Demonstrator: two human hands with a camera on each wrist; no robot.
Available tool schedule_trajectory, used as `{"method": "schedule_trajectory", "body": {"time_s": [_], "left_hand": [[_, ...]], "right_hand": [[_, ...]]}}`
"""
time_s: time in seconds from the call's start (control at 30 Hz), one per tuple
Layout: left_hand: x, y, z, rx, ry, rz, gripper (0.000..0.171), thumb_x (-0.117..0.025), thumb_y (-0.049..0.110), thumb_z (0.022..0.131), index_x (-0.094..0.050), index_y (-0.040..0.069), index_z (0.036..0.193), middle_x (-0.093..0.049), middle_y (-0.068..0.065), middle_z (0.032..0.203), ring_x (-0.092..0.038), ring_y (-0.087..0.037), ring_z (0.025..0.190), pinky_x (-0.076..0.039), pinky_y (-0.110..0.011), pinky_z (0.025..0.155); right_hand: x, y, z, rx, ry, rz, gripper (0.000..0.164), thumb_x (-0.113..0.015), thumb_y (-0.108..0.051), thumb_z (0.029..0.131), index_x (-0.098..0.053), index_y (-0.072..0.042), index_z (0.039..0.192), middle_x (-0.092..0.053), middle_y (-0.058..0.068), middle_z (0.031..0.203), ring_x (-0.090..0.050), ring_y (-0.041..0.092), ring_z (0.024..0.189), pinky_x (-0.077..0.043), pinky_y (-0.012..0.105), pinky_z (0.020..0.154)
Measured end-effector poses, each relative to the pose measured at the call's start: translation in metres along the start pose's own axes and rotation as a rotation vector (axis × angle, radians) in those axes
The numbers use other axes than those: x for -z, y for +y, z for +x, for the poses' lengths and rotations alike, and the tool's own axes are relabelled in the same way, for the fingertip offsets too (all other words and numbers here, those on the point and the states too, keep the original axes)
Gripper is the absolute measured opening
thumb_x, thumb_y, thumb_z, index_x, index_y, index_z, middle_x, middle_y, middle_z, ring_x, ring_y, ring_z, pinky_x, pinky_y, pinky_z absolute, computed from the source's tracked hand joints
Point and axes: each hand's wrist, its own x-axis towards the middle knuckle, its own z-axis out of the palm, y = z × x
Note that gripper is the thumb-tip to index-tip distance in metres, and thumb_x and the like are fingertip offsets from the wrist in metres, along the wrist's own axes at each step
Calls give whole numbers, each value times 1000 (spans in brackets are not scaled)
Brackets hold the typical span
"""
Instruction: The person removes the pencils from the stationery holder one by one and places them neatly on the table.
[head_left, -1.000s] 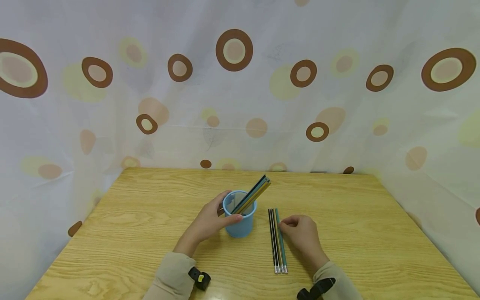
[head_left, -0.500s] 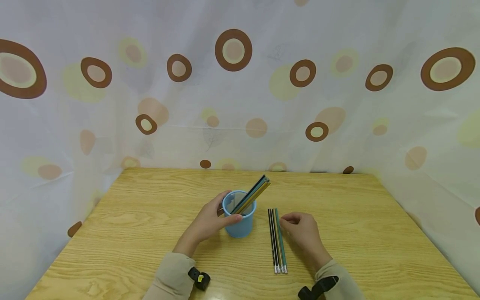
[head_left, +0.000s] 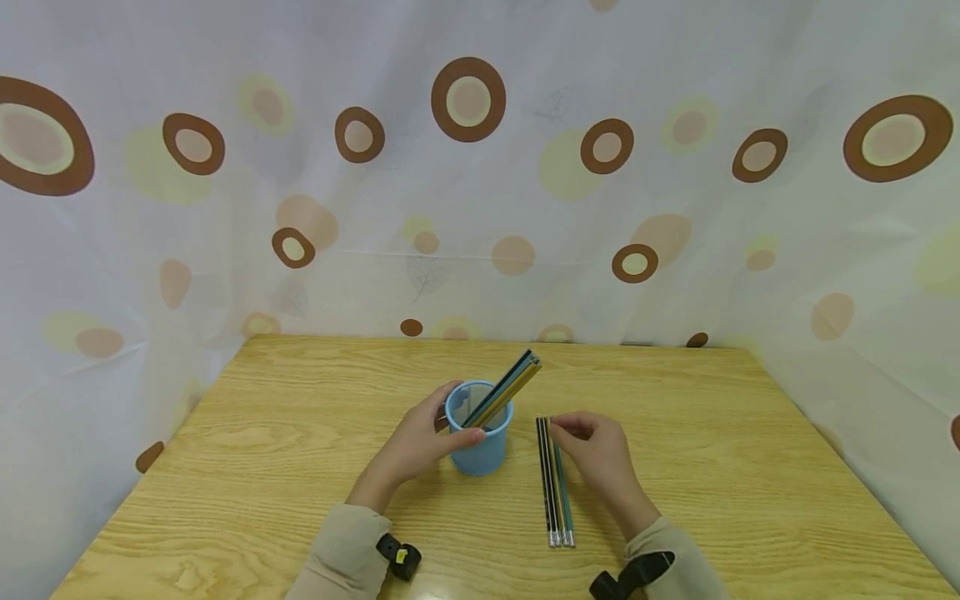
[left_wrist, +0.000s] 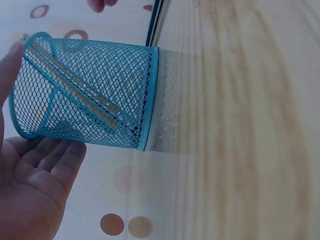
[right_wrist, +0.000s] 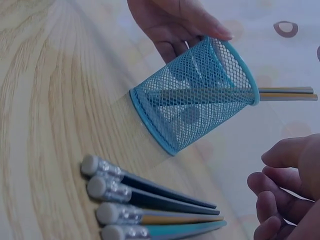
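Observation:
My left hand (head_left: 416, 446) holds the blue mesh pencil cup (head_left: 480, 458), thumb at its near rim and fingers round the left side. Several pencils (head_left: 510, 390) lean to the right inside the cup. Beside it, two black pencils (right_wrist: 160, 200), a yellow pencil (right_wrist: 172, 219) and a teal pencil (right_wrist: 175, 230) lie in a row, white erasers toward me. Over the far end of the teal pencil is my right hand (head_left: 603, 462), thumb and index fingertips close together. In the right wrist view its fingers are loosely bent, with nothing seen between them.
The wooden table (head_left: 300, 400) reaches back to a patterned curtain (head_left: 510, 192) that also hangs along both sides. A black wrist camera (head_left: 401, 557) is strapped over the left sleeve, and another camera (head_left: 633, 575) over the right sleeve.
My right hand has shifted slightly up and left, from beside the teal pencil to over its far end. The left hand, the cup and the pencils have stayed in place.

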Motion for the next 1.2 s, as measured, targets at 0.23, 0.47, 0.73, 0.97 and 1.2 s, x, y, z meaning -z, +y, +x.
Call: {"method": "schedule_trajectory", "body": {"time_s": [0.23,0.47,0.73,0.97,1.2], "left_hand": [[0,0,0,6,1,5,83,-78,38,86,-35,16,153,-47,-12,147,-42,-31,137,-36,-49,111],[-1,3,0,12,8,-7,81,-78,31,87,-34,14,154,-46,-13,146,-41,-34,137,-36,-52,111],[0,7,-2,-6,0,-4,81,-78,34,87,-35,15,153,-48,-12,145,-42,-32,137,-36,-50,111],[0,1,0,-17,-2,9,81,-78,36,87,-36,16,153,-49,-12,145,-43,-30,137,-36,-49,111],[-2,3,0,-8,9,-1,79,-78,25,88,-35,11,153,-48,-15,144,-42,-34,136,-35,-52,111]], "right_hand": [[-5,-7,0,23,5,80,21,-72,-19,93,-74,-4,107,-70,6,101,-61,19,93,-52,27,77],[-12,-13,1,52,6,145,23,-73,-21,92,-74,-4,107,-70,6,101,-60,20,93,-51,26,77],[-20,-18,0,80,2,168,22,-74,-21,92,-74,-5,107,-70,6,100,-61,21,94,-52,28,76],[-26,-18,1,91,5,166,29,-74,-26,92,-73,-4,111,-70,5,103,-59,20,95,-52,28,76],[-31,-22,2,103,7,193,30,-74,-27,91,-73,-5,112,-69,5,107,-59,20,96,-52,28,78]]}}
